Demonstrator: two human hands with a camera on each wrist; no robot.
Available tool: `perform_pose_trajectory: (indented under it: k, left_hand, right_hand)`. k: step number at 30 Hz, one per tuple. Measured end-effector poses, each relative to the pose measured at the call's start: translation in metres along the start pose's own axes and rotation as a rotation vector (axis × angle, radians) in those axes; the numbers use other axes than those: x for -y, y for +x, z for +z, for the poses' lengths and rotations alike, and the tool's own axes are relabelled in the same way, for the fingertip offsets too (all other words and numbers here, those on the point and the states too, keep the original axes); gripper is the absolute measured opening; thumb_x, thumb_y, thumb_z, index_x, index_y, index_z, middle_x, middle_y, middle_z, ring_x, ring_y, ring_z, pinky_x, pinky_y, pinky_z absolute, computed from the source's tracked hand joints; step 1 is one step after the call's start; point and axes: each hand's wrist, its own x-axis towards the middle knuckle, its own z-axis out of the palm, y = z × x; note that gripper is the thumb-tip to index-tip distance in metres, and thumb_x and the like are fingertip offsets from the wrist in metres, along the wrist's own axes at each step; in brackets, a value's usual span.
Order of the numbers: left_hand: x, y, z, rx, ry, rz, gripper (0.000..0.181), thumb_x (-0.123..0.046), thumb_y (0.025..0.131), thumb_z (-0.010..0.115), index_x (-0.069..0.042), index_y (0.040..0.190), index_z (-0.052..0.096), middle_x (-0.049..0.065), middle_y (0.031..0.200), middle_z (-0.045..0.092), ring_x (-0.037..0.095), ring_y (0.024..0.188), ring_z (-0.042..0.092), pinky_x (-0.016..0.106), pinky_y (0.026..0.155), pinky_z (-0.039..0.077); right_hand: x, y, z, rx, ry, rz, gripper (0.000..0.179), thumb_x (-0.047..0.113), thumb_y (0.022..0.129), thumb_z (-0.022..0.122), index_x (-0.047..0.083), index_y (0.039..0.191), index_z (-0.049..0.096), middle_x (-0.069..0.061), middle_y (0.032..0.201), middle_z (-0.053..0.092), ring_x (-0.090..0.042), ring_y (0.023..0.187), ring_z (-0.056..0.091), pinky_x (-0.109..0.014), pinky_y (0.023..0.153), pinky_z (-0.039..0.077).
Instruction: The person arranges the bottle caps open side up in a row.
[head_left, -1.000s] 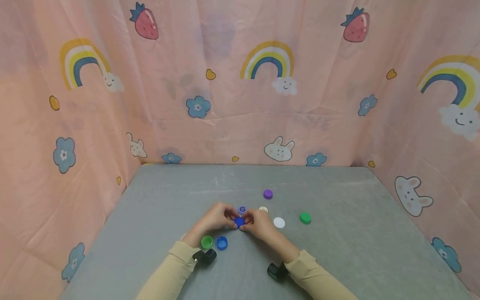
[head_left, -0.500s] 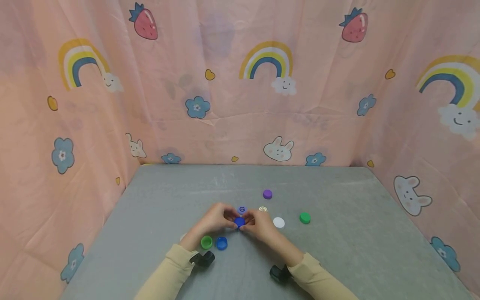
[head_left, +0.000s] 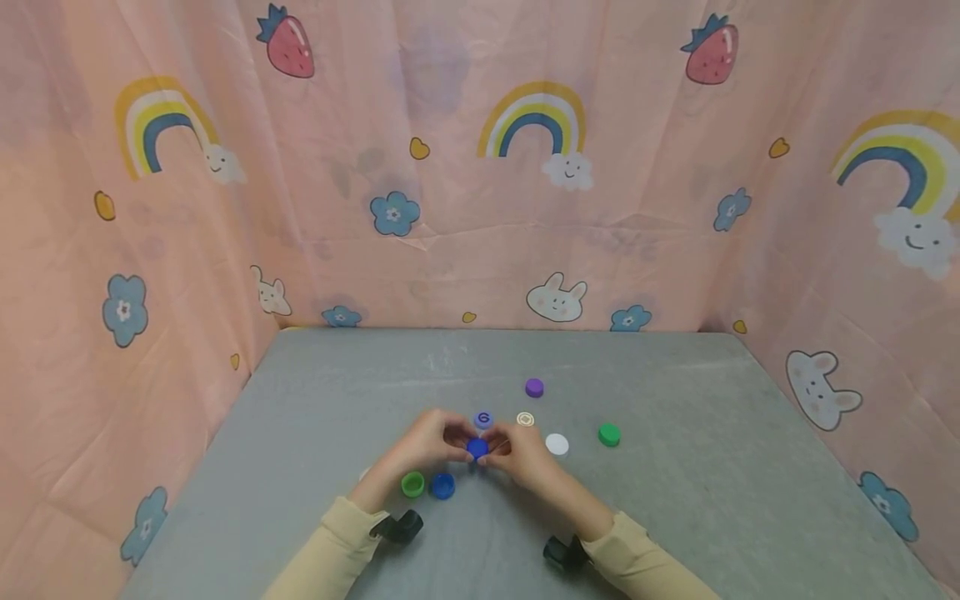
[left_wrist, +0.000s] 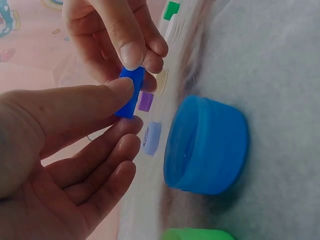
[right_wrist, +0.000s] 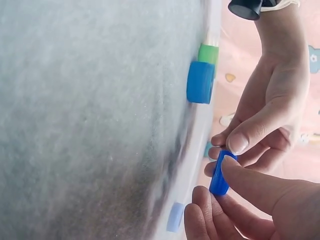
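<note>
Both hands pinch one dark blue bottle cap (head_left: 477,448) between them, in the middle of the head view. My left hand (head_left: 433,439) has its thumb and forefinger on one side of the cap. From the opposite side my right hand (head_left: 521,452) grips it with thumb and fingers. In the left wrist view the cap (left_wrist: 130,92) is seen edge-on, raised over the table. Behind it lies a light purple cap (head_left: 483,419) with a dark mark on top. Nearer the body, a blue cap (head_left: 443,486) and a light green cap (head_left: 412,484) lie hollow side up.
A purple cap (head_left: 534,387) lies farther back on the grey table (head_left: 675,500). To the right are a cream patterned disc (head_left: 525,419), a white disc (head_left: 557,444) and a green cap (head_left: 609,435). A pink printed curtain (head_left: 450,192) surrounds the table.
Both hands have shifted slightly toward the body with the dark blue cap between them. The cream disc shows more fully now. The other caps stay where they were.
</note>
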Motion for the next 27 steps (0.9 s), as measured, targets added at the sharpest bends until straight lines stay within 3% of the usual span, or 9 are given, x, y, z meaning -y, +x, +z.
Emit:
perform_pose_trajectory:
  k: [6,15,27]
  left_hand:
    - [0.0,-0.007,0.001,0.008,-0.002,0.004,0.024,-0.015,0.069,0.074,-0.014,0.092,0.066,-0.004,0.085,0.066,0.003,0.073,0.06,0.018,0.064,0.048]
    - [0.003,-0.013,0.007,-0.007,0.008,0.011,0.022,-0.021,0.073,0.072,-0.016,0.093,0.067,-0.007,0.083,0.066,0.002,0.072,0.059,0.018,0.065,0.048]
    - [0.004,-0.015,0.007,0.007,-0.052,-0.005,0.018,-0.03,0.077,0.067,-0.019,0.092,0.068,-0.01,0.082,0.066,0.003,0.073,0.061,0.021,0.066,0.048]
  right_hand:
    - [0.003,-0.005,-0.001,0.027,-0.01,-0.031,0.024,0.011,0.072,0.072,0.0,0.091,0.063,-0.009,0.079,0.067,-0.013,0.069,0.063,-0.016,0.059,0.048]
    - [0.004,-0.011,-0.002,0.044,-0.005,0.009,0.023,0.015,0.074,0.071,0.003,0.093,0.065,-0.008,0.082,0.067,-0.012,0.071,0.063,-0.017,0.06,0.049]
    - [0.002,-0.013,-0.006,0.036,-0.014,0.03,0.02,0.019,0.08,0.065,0.008,0.096,0.065,-0.003,0.08,0.067,-0.01,0.07,0.061,-0.019,0.058,0.048]
